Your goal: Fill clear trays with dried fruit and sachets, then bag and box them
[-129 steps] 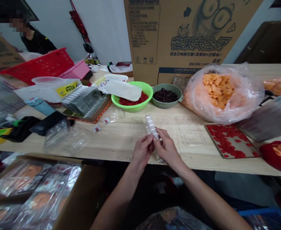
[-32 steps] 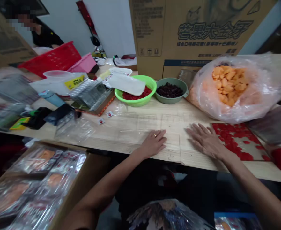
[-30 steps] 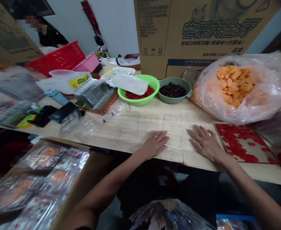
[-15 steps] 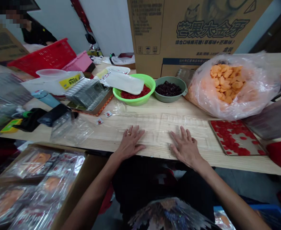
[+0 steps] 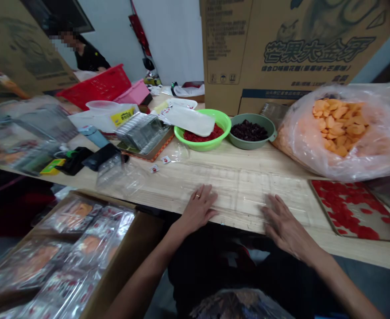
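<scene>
Clear plastic trays lie on the wooden table before me, hard to make out against the wood. My left hand rests at their front left with its fingers spread, a ring on one finger. My right hand, somewhat blurred, is over the front right part of the trays, fingers apart. Neither hand holds anything. Beyond them stand a green bowl of red pieces with a white tray across it, and a grey-green bowl of dark pieces. A flat tray with red discs lies right of my right hand.
A plastic bag of orange pieces bulges at the right. Behind the bowls stands a large cardboard box. Stacked clear containers and a phone-like black object are leftward. A carton of packed goods stands below. A person is far left.
The view has swung left, so things appear farther right. My right hand has shifted slightly away from my left and is blurred; my left hand stays on the trays.
</scene>
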Available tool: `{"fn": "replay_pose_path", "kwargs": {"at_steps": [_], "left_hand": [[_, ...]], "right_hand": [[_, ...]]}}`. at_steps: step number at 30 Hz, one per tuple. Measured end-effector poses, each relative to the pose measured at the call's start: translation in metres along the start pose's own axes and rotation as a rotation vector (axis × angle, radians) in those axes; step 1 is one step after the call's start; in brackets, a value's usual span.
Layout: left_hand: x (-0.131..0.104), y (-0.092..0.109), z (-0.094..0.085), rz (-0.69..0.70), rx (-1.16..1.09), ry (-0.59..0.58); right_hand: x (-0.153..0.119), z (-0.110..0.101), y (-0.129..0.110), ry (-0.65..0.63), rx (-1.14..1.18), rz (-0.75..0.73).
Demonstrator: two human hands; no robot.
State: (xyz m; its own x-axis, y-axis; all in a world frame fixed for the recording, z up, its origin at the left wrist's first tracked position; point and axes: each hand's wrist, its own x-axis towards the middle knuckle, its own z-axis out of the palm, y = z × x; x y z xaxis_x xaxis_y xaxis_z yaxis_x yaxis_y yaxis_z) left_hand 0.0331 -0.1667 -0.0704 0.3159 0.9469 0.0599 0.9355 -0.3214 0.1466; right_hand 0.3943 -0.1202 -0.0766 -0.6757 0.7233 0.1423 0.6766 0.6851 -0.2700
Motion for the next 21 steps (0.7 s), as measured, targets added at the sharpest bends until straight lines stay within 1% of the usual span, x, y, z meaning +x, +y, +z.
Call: {"fn": "replay_pose_path", "kwargs": {"at_steps": [6,13,18,21], "left_hand": [[0.006,-0.002,-0.003,0.039,-0.066,0.000],[0.014,-0.008,-0.004,0.016,-0.112,-0.013],[0.019,-0.005,-0.006,0.022,-0.117,-0.030],[0.018,-0.005,-0.004,0.025,-0.099,-0.010]], "right_hand": [[-0.001,0.010,0.017,0.070,0.016,-0.048],[0.007,0.022,0.036,0.113,-0.059,-0.113],[0.008,0.030,0.044,0.163,-0.031,-0.128],[0.006,0.032,0.047,0.205,0.008,-0.152]]}}
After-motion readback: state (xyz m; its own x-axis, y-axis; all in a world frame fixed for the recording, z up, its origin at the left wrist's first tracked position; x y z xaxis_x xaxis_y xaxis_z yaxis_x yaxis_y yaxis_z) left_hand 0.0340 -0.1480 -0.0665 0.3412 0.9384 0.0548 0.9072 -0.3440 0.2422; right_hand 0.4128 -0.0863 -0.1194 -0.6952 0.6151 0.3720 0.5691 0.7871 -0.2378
